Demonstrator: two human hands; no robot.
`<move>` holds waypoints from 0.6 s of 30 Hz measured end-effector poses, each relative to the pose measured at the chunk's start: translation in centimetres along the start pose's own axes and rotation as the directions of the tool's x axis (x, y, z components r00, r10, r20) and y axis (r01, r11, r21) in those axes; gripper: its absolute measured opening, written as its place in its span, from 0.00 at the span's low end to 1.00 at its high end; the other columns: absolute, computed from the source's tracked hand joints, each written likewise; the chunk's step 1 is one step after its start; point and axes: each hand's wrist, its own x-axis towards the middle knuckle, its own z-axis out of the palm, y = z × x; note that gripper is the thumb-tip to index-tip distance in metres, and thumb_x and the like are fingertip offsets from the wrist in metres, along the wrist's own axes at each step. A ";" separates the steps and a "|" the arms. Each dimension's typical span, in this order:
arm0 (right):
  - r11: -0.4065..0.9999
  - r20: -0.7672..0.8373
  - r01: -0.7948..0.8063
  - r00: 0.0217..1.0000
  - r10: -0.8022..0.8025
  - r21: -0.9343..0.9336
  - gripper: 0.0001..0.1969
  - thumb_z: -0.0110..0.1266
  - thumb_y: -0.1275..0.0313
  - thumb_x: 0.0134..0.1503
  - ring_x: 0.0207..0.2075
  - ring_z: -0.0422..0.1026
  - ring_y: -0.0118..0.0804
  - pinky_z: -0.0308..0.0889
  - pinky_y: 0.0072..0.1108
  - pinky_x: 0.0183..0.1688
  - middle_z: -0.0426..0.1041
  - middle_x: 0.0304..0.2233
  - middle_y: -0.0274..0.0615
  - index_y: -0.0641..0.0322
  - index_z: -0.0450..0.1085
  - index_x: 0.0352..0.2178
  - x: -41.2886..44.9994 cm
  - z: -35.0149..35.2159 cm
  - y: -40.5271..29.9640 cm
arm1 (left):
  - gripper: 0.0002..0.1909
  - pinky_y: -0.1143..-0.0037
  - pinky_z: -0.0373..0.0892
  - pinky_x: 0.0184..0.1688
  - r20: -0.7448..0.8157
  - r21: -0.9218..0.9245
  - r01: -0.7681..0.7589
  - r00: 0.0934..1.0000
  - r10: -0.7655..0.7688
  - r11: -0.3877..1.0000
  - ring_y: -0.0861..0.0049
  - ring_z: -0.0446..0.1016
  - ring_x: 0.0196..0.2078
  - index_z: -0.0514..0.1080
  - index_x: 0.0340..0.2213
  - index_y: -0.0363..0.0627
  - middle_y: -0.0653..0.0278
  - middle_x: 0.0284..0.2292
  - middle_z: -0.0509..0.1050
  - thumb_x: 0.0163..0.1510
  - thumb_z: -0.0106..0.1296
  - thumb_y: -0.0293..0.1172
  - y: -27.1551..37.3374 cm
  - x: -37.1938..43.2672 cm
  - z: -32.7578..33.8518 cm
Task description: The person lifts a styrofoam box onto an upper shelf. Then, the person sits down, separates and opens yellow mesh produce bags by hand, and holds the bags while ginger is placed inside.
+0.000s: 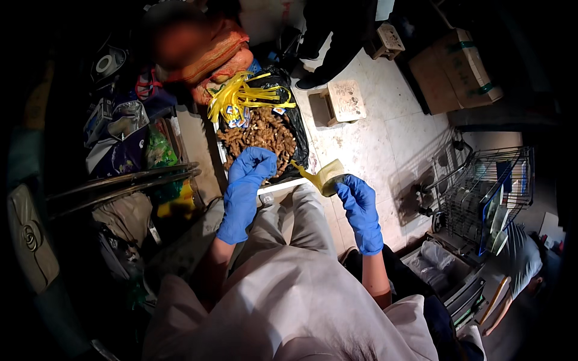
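Observation:
My left hand [251, 169], in a blue glove, has its fingers curled over the near edge of a heap of ginger roots [266, 135]; whether it grips anything is hidden. The gloved right hand [356, 192] holds a roll of yellowish tape [331, 173] by its near side, with a twisted loose strip pointing left towards the ginger. The roots lie in a white-edged container [289, 184] lined with a black plastic bag [299, 131]. Yellow ribbon-like ties [241, 92] with small printed tags [237, 118] rest on the far part of the heap.
Orange mesh sacks [216, 54] lie beyond the container. A small stool [347, 101] stands on the tiled floor, near a standing person's legs [332, 54]. To the right are a cardboard box [456, 74], a wire cart [487, 194] and another person [524, 257]. Metal poles [131, 182] extend at left.

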 end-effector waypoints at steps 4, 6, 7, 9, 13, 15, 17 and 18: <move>0.973 -0.008 0.211 0.977 -0.213 -0.092 0.04 0.49 0.77 0.45 0.21 0.63 0.36 0.59 0.20 0.25 0.65 0.20 0.42 0.68 0.64 0.24 0.5 0.9 -0.5 | 0.01 0.86 0.60 0.27 -0.008 -0.006 0.089 0.996 -0.090 0.996 0.86 0.62 0.22 0.65 0.23 0.39 0.69 0.20 0.65 0.46 0.46 0.23 0.7 -2.2 2.6; 0.908 0.076 0.325 0.946 -0.316 -0.265 0.04 0.49 0.78 0.44 0.21 0.62 0.42 0.59 0.21 0.24 0.63 0.19 0.44 0.68 0.63 0.23 0.6 1.3 -0.7 | 0.02 0.85 0.60 0.27 0.148 0.101 0.164 0.973 -0.178 0.981 0.87 0.63 0.24 0.64 0.24 0.40 0.70 0.21 0.65 0.46 0.46 0.24 1.1 -3.0 3.6; 0.876 0.106 0.395 0.919 -0.381 -0.278 0.05 0.51 0.78 0.42 0.21 0.62 0.46 0.59 0.23 0.24 0.61 0.19 0.45 0.67 0.62 0.22 0.5 1.4 -1.0 | 0.02 0.85 0.60 0.27 0.146 0.100 0.160 0.974 -0.174 0.982 0.87 0.63 0.24 0.64 0.24 0.40 0.70 0.21 0.65 0.46 0.46 0.24 0.9 -2.9 3.8; 0.817 0.174 0.448 0.894 -0.413 -0.363 0.06 0.52 0.77 0.40 0.21 0.63 0.45 0.60 0.24 0.24 0.62 0.20 0.45 0.66 0.63 0.23 0.2 1.8 -0.9 | 0.05 0.85 0.61 0.28 0.211 0.125 0.194 0.953 -0.217 0.973 0.86 0.64 0.25 0.65 0.27 0.39 0.70 0.23 0.66 0.46 0.47 0.25 0.1 -2.7 3.8; 0.909 0.171 0.346 0.935 -0.312 -0.233 0.05 0.52 0.77 0.41 0.19 0.61 0.36 0.58 0.20 0.22 0.62 0.18 0.41 0.67 0.64 0.22 -0.3 2.6 -0.8 | 0.09 0.85 0.62 0.30 0.044 0.027 0.355 0.933 -0.356 0.934 0.85 0.66 0.27 0.65 0.32 0.37 0.68 0.25 0.69 0.45 0.48 0.25 -1.1 -2.2 3.3; 0.999 0.063 -0.022 0.998 0.020 0.031 0.05 0.51 0.77 0.44 0.19 0.58 0.24 0.56 0.15 0.23 0.61 0.16 0.33 0.68 0.64 0.20 -1.0 2.6 -0.7 | 0.09 0.85 0.63 0.29 0.084 0.058 0.338 0.936 -0.342 0.939 0.84 0.66 0.26 0.65 0.31 0.37 0.67 0.25 0.69 0.45 0.48 0.24 -1.5 -2.0 1.9; 0.952 -0.065 -0.094 0.991 0.118 0.292 0.05 0.49 0.75 0.47 0.21 0.63 0.23 0.59 0.14 0.25 0.66 0.19 0.33 0.68 0.65 0.22 -0.8 2.8 0.7 | 0.07 0.84 0.65 0.29 0.071 0.155 0.327 0.937 -0.341 0.932 0.82 0.67 0.27 0.65 0.29 0.35 0.64 0.25 0.69 0.45 0.47 0.22 -0.3 -2.2 2.0; 0.916 -0.117 -0.110 0.979 0.167 0.387 0.06 0.49 0.74 0.47 0.23 0.66 0.24 0.61 0.14 0.27 0.68 0.20 0.35 0.68 0.66 0.23 -0.7 2.7 0.8 | 0.07 0.84 0.65 0.29 0.071 0.155 0.327 0.937 -0.341 0.932 0.82 0.67 0.27 0.65 0.29 0.35 0.64 0.25 0.69 0.45 0.47 0.22 -0.6 -2.1 1.5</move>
